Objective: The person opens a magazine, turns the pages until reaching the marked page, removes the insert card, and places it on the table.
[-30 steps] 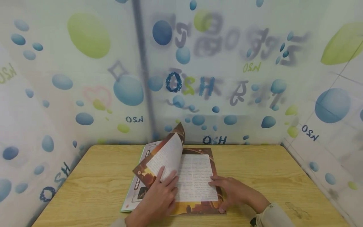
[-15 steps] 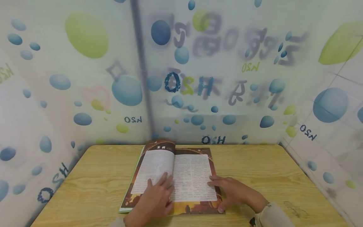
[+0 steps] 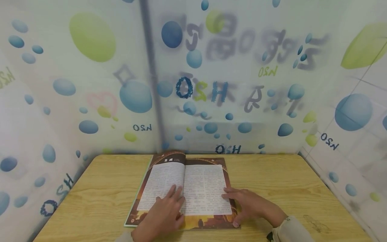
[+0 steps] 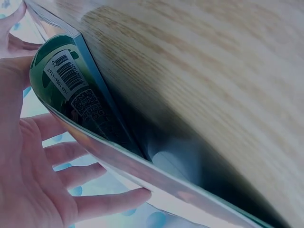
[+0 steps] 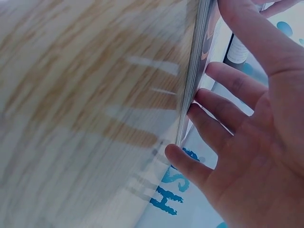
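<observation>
A magazine (image 3: 204, 188) lies spread on the table, with white text panels and brown-orange page borders. On its left page, close to the fold, my left hand (image 3: 164, 210) rests with the fingers extended. My right hand (image 3: 251, 203) touches the outer edge of the right page, thumb low near the corner. In the left wrist view, the green back cover (image 4: 71, 76) curves up from the wood and carries a barcode. The right wrist view has the relaxed fingers of my right hand (image 5: 251, 137) against the stacked page edges (image 5: 190, 71).
The wooden table (image 3: 272, 174) extends to both sides of the magazine. Behind it stands a pale curtain (image 3: 193, 67) printed with blue and green drops and lettering. A dark scribble (image 3: 315, 223) marks the table at the right front.
The lifted page has come down flat onto the left side, showing a titled text page. My left hand has shifted slightly left and lower; the right hand has stayed at the edge.
</observation>
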`<state>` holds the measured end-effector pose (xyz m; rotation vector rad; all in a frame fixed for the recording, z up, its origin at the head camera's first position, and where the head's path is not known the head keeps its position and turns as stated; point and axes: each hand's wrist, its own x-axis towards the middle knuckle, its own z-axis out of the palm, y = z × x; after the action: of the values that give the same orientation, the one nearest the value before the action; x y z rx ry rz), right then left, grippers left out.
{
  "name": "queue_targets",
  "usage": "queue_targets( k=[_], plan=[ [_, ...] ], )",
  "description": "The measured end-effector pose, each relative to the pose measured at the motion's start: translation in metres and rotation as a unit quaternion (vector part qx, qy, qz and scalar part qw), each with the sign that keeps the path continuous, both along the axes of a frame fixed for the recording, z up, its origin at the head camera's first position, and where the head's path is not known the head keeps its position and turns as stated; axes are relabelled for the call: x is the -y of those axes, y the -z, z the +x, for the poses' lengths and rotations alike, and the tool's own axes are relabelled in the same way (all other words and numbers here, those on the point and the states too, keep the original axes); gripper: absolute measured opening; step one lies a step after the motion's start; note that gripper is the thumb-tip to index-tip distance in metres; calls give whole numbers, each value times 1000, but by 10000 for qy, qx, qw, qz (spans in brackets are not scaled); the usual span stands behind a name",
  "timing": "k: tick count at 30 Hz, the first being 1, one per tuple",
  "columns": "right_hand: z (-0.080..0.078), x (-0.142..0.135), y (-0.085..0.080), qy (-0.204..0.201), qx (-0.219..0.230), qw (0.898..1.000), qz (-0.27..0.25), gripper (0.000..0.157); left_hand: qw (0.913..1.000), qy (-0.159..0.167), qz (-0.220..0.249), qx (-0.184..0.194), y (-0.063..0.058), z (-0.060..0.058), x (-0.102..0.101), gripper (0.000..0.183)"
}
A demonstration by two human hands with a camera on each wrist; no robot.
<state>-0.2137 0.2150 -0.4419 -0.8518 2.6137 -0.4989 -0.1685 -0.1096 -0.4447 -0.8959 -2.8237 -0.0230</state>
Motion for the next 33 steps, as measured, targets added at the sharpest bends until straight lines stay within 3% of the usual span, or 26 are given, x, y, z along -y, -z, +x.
queue_targets(
  k=[7,14,17,23,26,33],
  plan=[
    [-1,-2,1,-96,-55,9999,-49,88,10000,25,36,-51,1,0,1,36],
    [-4,-4,4,-210,-79,9995,-221,86,9998,-25,134,156,0,0,0,38],
    [-5,-4,4,-197,-134,9995,-227,83,9997,-41,109,212,0,0,-1,53],
    [-7,-5,7,-291,-303,9986,-317,79,9992,-105,47,373,0,2,-2,100],
    [-8,-5,7,-355,-385,9979,-386,76,9995,-123,60,299,0,2,-3,106],
    [-7,-1,6,-248,-506,9978,-336,75,9999,-100,-61,92,1,4,-3,101]
  ],
)
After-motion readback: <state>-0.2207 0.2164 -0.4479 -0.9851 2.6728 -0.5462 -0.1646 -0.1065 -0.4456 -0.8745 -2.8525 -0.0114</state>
